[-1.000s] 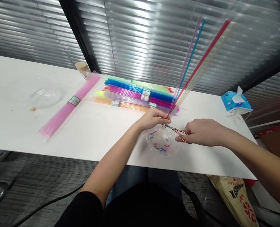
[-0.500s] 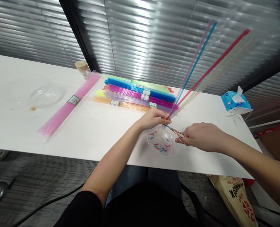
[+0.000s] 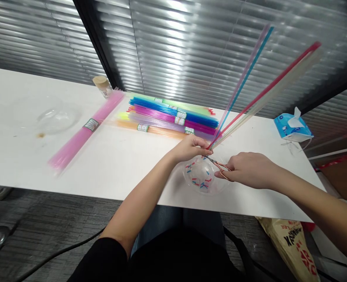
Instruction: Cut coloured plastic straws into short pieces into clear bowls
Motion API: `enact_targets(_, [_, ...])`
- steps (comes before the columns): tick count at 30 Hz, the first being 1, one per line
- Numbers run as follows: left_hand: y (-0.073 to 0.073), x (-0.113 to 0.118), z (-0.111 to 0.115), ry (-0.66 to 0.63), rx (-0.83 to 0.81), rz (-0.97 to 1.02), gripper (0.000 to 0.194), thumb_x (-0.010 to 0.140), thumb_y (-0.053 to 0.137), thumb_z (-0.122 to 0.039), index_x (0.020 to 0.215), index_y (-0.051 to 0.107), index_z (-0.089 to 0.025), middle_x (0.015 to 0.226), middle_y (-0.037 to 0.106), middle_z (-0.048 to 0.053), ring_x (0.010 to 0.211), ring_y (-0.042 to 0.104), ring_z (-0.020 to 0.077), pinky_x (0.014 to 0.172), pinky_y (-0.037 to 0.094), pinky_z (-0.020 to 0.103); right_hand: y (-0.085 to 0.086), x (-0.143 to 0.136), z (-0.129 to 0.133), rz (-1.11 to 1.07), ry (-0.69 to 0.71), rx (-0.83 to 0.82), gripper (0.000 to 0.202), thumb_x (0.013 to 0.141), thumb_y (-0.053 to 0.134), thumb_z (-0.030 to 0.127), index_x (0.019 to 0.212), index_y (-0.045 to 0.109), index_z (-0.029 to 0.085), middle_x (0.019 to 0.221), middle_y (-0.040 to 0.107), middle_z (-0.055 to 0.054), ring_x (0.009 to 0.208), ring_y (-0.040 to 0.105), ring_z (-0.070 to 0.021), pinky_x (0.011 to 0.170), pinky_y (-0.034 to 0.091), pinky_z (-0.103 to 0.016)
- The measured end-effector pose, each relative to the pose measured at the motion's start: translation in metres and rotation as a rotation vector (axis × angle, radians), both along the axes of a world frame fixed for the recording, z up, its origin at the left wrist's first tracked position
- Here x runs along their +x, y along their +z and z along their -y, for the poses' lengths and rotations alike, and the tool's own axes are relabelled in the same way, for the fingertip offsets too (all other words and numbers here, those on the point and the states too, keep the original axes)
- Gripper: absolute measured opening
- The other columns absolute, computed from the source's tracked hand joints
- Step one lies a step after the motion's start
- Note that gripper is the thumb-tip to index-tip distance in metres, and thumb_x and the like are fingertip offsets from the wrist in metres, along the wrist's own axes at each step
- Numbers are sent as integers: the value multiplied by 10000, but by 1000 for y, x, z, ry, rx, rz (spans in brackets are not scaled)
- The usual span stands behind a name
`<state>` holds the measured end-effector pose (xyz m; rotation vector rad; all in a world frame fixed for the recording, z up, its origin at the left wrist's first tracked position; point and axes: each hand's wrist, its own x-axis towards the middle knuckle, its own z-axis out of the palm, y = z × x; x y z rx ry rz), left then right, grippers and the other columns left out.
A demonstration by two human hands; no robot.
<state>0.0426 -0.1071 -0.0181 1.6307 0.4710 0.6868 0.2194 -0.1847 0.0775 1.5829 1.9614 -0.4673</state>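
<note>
Several long thin plastic straws (image 3: 251, 101), in red, blue, pale purple and clear whitish, are pinched near their lower ends by my left hand (image 3: 193, 148). They slant up and away to the right, fanned apart at the top. My right hand (image 3: 248, 170) grips rose-gold-handled scissors (image 3: 222, 168), whose blades reach the straw ends just below my left fingers. Whether the blades touch the straws is too small to tell. Beneath both hands sits a clear round plastic bowl (image 3: 187, 182) with short red and blue cut pieces (image 3: 204, 184) inside.
Behind my hands lie banded straw bundles (image 3: 173, 115) in several colours. A pink bundle (image 3: 88, 129) rests to the left, near a cork-topped jar (image 3: 102, 84) and a clear plastic dish (image 3: 57, 117). A blue tissue pack (image 3: 293, 125) stands at the right. Blinds rise behind the white table (image 3: 108, 164).
The upper ends of the straws have swung slightly to the right. The scissor handles have come closer together and shifted a little left. My left hand has barely moved.
</note>
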Motion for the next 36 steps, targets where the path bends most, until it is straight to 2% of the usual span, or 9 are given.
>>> enact_targets(12, [0, 0, -1, 30, 28, -6, 196, 743, 679, -293, 662, 673, -115, 750, 637, 42, 771, 572, 156, 718, 434, 261, -4, 3, 0, 14, 44, 11, 569, 889, 302, 594, 627, 616, 199, 674, 618, -85, 654, 590, -248, 529, 313, -309])
enact_targets(18, [1, -1, 0, 32, -12, -3, 198, 735, 685, -284, 640, 669, -112, 739, 636, 43, 791, 581, 168, 736, 443, 267, -1, 0, 0, -4, -1, 3, 616, 870, 284, 653, 572, 575, 199, 623, 603, -74, 596, 565, -223, 521, 301, -300])
enact_targets(25, [2, 1, 1, 25, -6, -10, 189, 737, 687, -287, 657, 681, -115, 768, 656, 46, 809, 589, 170, 740, 448, 266, -3, 0, 0, -36, -25, -4, 572, 864, 334, 630, 587, 593, 202, 617, 605, -70, 593, 561, -220, 510, 290, -302])
enact_targets(29, [1, 1, 1, 34, -38, -1, 188, 730, 697, -286, 648, 684, -117, 770, 662, 50, 842, 597, 181, 753, 456, 268, -5, 2, 2, -44, -35, 3, 588, 876, 311, 637, 570, 555, 198, 593, 590, -59, 568, 544, -201, 511, 279, -291])
enact_targets(36, [0, 0, 1, 37, -46, 10, 181, 738, 697, -276, 647, 685, -121, 768, 664, 53, 897, 607, 196, 795, 460, 280, -6, 3, 3, -56, -23, 6, 597, 886, 291, 627, 575, 576, 204, 635, 611, -63, 589, 545, -206, 523, 282, -296])
